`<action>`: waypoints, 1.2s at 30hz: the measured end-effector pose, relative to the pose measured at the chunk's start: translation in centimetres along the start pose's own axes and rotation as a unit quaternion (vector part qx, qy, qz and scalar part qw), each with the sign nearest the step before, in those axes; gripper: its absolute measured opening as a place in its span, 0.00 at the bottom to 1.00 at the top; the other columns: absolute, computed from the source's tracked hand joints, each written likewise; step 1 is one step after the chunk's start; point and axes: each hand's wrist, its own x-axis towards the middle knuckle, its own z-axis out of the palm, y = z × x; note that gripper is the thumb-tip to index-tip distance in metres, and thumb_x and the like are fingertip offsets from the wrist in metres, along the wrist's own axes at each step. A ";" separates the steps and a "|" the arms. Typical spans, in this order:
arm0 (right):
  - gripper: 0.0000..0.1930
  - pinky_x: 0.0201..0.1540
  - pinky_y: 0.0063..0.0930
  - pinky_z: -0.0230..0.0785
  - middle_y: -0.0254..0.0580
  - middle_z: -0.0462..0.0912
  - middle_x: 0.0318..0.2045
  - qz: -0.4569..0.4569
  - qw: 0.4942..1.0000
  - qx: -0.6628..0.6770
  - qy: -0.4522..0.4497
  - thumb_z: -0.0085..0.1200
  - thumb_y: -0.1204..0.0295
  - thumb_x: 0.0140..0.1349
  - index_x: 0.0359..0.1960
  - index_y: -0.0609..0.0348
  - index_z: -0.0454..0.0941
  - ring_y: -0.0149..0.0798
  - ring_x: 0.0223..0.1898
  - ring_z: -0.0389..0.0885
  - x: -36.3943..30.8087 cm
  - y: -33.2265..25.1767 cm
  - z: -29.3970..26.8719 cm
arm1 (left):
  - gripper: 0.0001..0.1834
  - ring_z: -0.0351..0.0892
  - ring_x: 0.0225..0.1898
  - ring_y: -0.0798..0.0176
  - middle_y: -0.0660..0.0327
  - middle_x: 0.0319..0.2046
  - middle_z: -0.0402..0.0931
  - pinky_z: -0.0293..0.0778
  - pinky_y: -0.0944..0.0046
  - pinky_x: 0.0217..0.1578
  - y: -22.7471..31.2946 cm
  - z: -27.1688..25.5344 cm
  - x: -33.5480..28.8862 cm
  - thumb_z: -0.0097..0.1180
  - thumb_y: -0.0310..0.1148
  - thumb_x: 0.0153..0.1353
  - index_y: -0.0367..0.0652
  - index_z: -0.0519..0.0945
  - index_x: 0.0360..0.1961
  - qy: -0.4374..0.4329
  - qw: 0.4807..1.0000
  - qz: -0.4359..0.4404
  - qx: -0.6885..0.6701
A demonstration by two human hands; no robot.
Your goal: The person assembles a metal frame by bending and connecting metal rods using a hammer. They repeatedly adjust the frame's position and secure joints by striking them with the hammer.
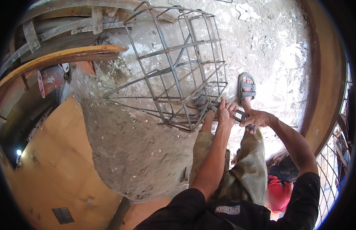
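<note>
A pair of pliers (242, 113) with red and dark handles lies between my two hands, just in front of my knees. My right hand (257, 119) is closed round its handles. Nearer the dark head of the tool, my left hand (225, 114) is closed too, its fingers wrapped against the pliers; whether it also pinches a wire cannot be made out. Right beside the left hand rises a cage of tied steel rebar (172, 68), standing on the ground and tapering to a point on its left. One sandalled foot (247, 87) shows past my hands; the other is partly behind the bars.
Curved wooden planks (63, 53) and a reddish bucket (51, 80) are at the upper left. A large orange-tan panel (51, 165) borders a dirt mound (128, 161). Behind me at the lower right is a person in red (279, 193), near a metal grille (329, 172).
</note>
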 end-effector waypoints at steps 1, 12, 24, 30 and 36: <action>0.15 0.24 0.35 0.74 0.40 0.76 0.22 -0.088 0.990 -0.076 0.077 0.63 0.65 0.57 0.37 0.59 0.71 0.38 0.24 0.81 -0.1 0.6 -0.2 | 0.19 0.60 0.18 0.69 0.68 0.20 0.60 0.66 0.62 0.24 -0.4 1.2 0.1 0.50 0.48 0.67 0.47 0.65 0.26 0.084 0.996 0.012 0.037; 0.18 0.15 0.30 0.70 0.40 0.76 0.14 0.002 0.982 0.141 -0.123 0.59 0.59 0.61 0.41 0.64 0.74 0.34 0.16 0.77 1.5 2.4 -1.4 | 0.15 0.73 0.29 0.66 0.64 0.27 0.73 0.71 0.64 0.30 0.4 -0.9 -0.9 0.55 0.47 0.64 0.45 0.75 0.37 0.065 0.992 0.046 0.098; 0.18 0.39 0.47 0.66 0.60 0.74 0.29 -0.251 0.889 -0.148 0.353 0.50 0.76 0.53 0.45 0.65 0.63 0.59 0.35 0.75 0.7 5.7 5.4 | 0.16 0.73 0.22 0.67 0.58 0.26 0.75 0.70 0.67 0.23 -0.2 5.8 -4.7 0.47 0.39 0.69 0.34 0.74 0.36 -0.026 0.823 0.281 0.493; 0.34 0.52 0.50 0.66 0.73 0.72 0.48 -0.240 0.866 -0.242 0.366 0.49 0.78 0.52 0.63 0.68 0.54 0.67 0.48 0.73 -4.9 4.0 3.5 | 0.14 0.71 0.22 0.72 0.62 0.26 0.77 0.69 0.70 0.25 0.8 8.5 -6.9 0.50 0.33 0.67 0.31 0.78 0.40 -0.075 0.813 0.253 0.519; 0.40 0.54 0.43 0.67 0.68 0.64 0.58 -0.232 0.893 -0.249 0.296 0.47 0.77 0.55 0.69 0.65 0.43 0.60 0.56 0.70 -9.0 4.1 2.0 | 0.11 0.73 0.22 0.73 0.63 0.21 0.75 0.69 0.72 0.22 2.2 10.2 -8.5 0.52 0.30 0.65 0.33 0.79 0.30 -0.150 0.834 0.148 0.509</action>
